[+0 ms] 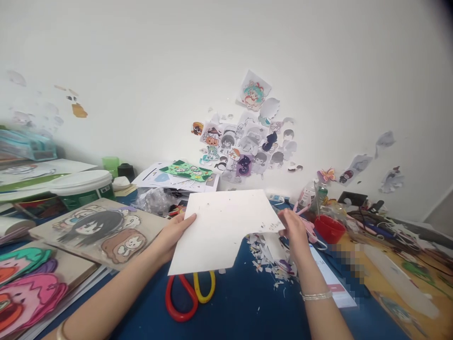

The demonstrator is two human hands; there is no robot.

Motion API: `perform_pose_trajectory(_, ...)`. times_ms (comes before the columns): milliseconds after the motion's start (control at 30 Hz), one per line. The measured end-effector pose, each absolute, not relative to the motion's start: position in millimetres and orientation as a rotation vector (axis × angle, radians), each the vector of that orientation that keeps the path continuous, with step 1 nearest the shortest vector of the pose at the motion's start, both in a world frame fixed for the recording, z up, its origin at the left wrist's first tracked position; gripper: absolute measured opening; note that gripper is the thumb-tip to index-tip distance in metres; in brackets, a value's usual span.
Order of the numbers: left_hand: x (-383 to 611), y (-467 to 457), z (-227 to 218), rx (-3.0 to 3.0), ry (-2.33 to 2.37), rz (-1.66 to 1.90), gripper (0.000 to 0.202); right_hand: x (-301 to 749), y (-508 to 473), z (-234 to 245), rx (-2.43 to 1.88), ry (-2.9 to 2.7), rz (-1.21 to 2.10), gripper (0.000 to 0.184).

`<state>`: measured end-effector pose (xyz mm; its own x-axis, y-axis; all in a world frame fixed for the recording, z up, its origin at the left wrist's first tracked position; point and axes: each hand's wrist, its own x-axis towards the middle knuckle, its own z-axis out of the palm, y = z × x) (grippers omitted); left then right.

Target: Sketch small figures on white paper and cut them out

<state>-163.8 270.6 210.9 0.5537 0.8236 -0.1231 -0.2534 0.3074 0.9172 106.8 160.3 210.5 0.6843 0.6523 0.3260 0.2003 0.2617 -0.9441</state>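
A white sheet of paper (215, 226) with a piece cut out of its lower right corner is held up over the blue table. My left hand (176, 234) grips its left edge, thumb on top. At the right edge, my right hand (293, 229) pinches the narrow corner. Small faint printed marks show near that corner. Below the sheet lie scissors with one red and one yellow handle loop (181, 298); their blades are hidden under the paper. A heap of paper scraps (272, 257) sits beneath the right side of the sheet.
Cut-out character drawings on boards (102, 226) lie at the left, with a white-lidded tub (83, 182) behind. A red cup (330, 228) and tangled cables stand at the right. Paper drawings (247, 141) cover part of the wall. A phone-like screen (332, 278) lies beside my right forearm.
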Motion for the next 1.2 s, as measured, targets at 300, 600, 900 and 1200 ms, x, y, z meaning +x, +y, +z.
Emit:
perform_pose_trajectory(300,-157,260,207,1.025,0.677,0.724,0.036,98,157,216,-1.086,-0.742,0.655,0.044)
perform_pose_trajectory(600,-141,248,183,1.287,0.453,0.518,0.043,143,144,219,-1.002,-0.467,0.516,0.036)
perform_pose_trajectory(900,-123,231,163,1.337,0.464,0.495,0.047,151,146,212,-0.941,-0.356,0.443,0.032)
perform_pose_trajectory(1200,-148,262,184,1.773,0.651,1.191,0.082,126,152,217,-0.957,-0.456,0.667,0.036)
